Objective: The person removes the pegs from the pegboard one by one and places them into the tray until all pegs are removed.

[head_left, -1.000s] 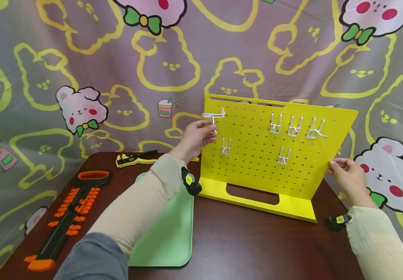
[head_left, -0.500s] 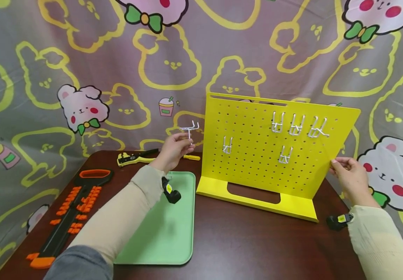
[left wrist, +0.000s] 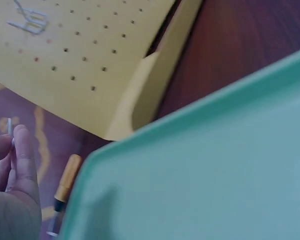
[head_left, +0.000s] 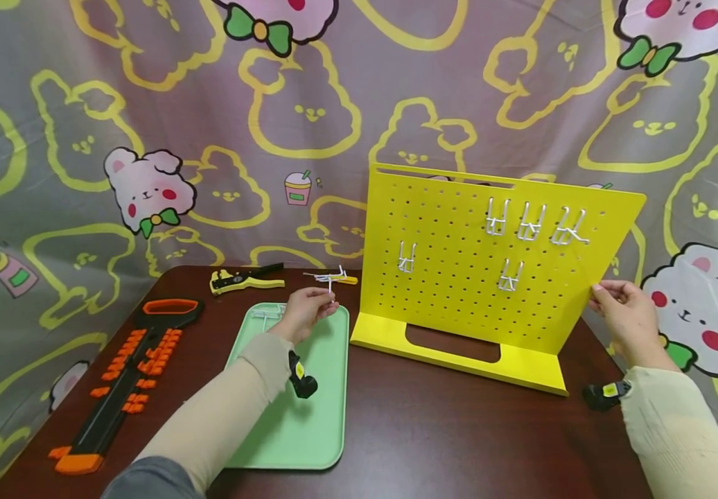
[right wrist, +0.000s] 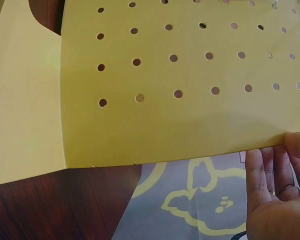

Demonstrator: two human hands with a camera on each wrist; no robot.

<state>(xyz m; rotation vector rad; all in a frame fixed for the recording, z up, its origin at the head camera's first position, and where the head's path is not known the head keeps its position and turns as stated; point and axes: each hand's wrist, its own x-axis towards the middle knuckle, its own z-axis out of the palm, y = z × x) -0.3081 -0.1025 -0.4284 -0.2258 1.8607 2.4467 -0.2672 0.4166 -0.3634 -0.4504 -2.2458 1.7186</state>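
My left hand (head_left: 305, 312) pinches a white wire pegboard hook (head_left: 330, 279) above the far edge of the green tray (head_left: 309, 416). In the left wrist view, the fingers (left wrist: 25, 160) show at the left edge with only a bit of the hook visible. A yellow pegboard (head_left: 446, 277) stands upright on the table to the right of the tray. Several white hooks (head_left: 531, 222) hang on it, most along its upper right. With thumb and fingers, my right hand (head_left: 627, 319) grips the board's right edge, as the right wrist view also shows.
Another white hook (head_left: 267, 315) lies at the tray's back, partly behind the left hand. Behind the tray are a yellow-handled screwdriver (head_left: 349, 281) and yellow wire strippers (head_left: 243, 281). On the left lies a black tool holder (head_left: 112, 395) with orange pieces. A patterned curtain (head_left: 209, 83) hangs behind.
My left hand has carried the hook leftward and down from the board's upper left to over the tray's back. The right hand has kept its grip on the board.
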